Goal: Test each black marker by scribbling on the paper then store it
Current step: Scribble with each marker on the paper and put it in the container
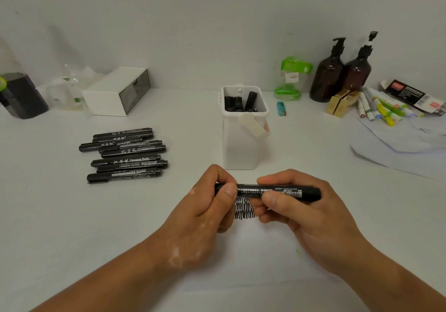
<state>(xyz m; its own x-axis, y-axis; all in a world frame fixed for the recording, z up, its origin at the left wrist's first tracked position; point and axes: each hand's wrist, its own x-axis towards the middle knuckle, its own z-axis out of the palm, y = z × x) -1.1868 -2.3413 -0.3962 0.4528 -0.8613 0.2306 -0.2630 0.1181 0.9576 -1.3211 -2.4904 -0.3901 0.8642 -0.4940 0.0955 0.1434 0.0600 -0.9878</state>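
Head: marker (289, 191) gripped between hands (205, 215) (311, 220).

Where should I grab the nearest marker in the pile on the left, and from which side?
Probably mid-barrel on the nearest marker, coming from above and the near side. It lies flat along the front edge of the pile, so its near flank is free, while another marker crowds its far side.

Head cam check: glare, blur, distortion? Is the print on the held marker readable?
Head view: soft even light, faint shadows, no glare. Small white print on the black marker pen gripped by the left hand and right hand is smeared, unreadable. Corners look stretched by the wide lens.
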